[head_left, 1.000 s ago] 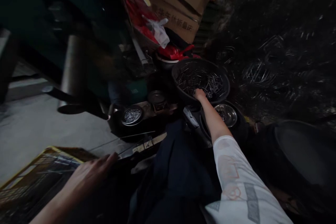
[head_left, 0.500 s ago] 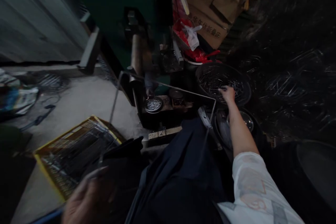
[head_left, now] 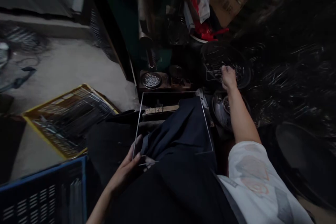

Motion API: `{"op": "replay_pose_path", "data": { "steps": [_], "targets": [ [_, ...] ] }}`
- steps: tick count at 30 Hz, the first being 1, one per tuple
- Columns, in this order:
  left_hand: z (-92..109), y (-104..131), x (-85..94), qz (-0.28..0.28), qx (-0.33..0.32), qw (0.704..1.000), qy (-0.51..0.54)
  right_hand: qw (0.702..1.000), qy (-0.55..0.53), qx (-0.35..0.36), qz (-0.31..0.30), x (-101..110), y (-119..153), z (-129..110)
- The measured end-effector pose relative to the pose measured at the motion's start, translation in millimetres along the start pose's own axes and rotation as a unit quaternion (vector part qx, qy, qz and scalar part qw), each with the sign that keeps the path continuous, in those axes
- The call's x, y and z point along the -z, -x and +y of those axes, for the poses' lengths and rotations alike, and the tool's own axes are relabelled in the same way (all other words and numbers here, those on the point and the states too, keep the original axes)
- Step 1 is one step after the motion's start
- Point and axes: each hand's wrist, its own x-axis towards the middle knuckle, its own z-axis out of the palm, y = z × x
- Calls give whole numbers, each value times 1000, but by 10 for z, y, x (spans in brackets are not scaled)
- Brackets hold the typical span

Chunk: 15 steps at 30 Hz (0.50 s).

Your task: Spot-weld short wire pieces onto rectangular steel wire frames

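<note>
My left hand [head_left: 131, 161] is closed around one side of a thin metal wire frame [head_left: 170, 92]. The frame is bent into an open rectangle and extends over my lap, its far side near the machine. On the right, my right hand [head_left: 229, 77] is over a dark round basin [head_left: 248, 77] of loose, thin metal wire pieces [head_left: 215, 64]. Its fingers are pinched together, and a small bent wire [head_left: 206, 76] sticks out to their left. Their exact grip is hard to see in the dim light.
Ahead stands a machine with a vertical cylinder [head_left: 144, 14]; a round dish of small metal parts [head_left: 151, 80] sits at its base. At left are a yellow crate [head_left: 43, 143] of metal rods and a blue crate [head_left: 84, 185]. A dark tub [head_left: 296, 147] stands at right.
The view has tilted down. The wire frame has come lower and flatter over my lap, with my left hand moving right and forward. My right hand stays at the basin, its fingers now pinched.
</note>
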Motion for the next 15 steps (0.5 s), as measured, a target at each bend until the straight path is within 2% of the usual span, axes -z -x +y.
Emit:
{"op": "replay_pose_path", "data": {
  "steps": [2, 4, 8, 11, 15],
  "targets": [
    [43, -15, -53, -18, 27, 998, 52, 989, -119, -77, -48, -163, 145, -178],
    [73, -48, -88, -31, 36, 993, 106, 959, -219, -154, -96, -374, 316, -349],
    [68, -170, -56, -4, -15, 989, 146, 897, -315, -267, -160, -854, 645, -571],
    [11, -276, 20, 3, -35, 987, 155, 863, -349, -315, -185, -1179, 819, -627],
    [-55, -340, 49, -4, -50, 986, 162, 831, -387, -338, -213, -1532, 993, -671]
  ]
}}
